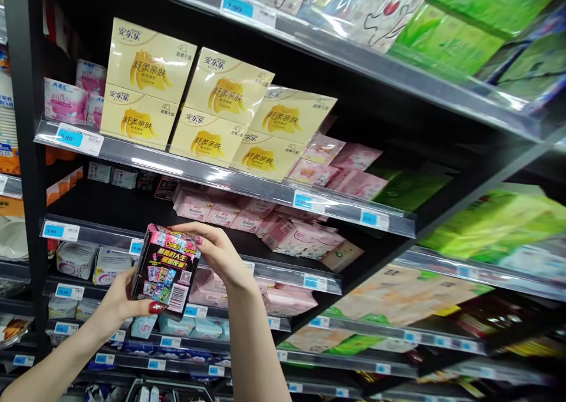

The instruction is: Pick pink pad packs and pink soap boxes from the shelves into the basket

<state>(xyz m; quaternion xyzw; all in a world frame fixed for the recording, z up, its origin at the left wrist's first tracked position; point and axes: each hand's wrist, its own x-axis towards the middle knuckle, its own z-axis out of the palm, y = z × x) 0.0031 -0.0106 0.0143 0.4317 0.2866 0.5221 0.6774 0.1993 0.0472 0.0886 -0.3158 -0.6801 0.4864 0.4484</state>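
A small black box (pixel 170 266) with pink and yellow print, little card pictures and a barcode is held up before the shelves, tilted. My left hand (pixel 121 302) grips its lower left side, the thumb lying along the bottom edge and the other fingers hidden behind. With my right hand (pixel 219 251) I hold its upper right corner, thumb on the front, fingers over the top edge. Behind the box runs a shelf with pink packs (pixel 230 214) and a few small dark boxes (pixel 165 187) at the back.
Yellow cartons (pixel 148 75) stand stacked on the shelf above, with pink ABC packs (pixel 65 100) to their left. Shelf edges with blue price tags (pixel 59 231) jut out near my hands. Green packs (pixel 504 222) fill shelves at the right. A dark basket (pixel 170 387) shows at the bottom.
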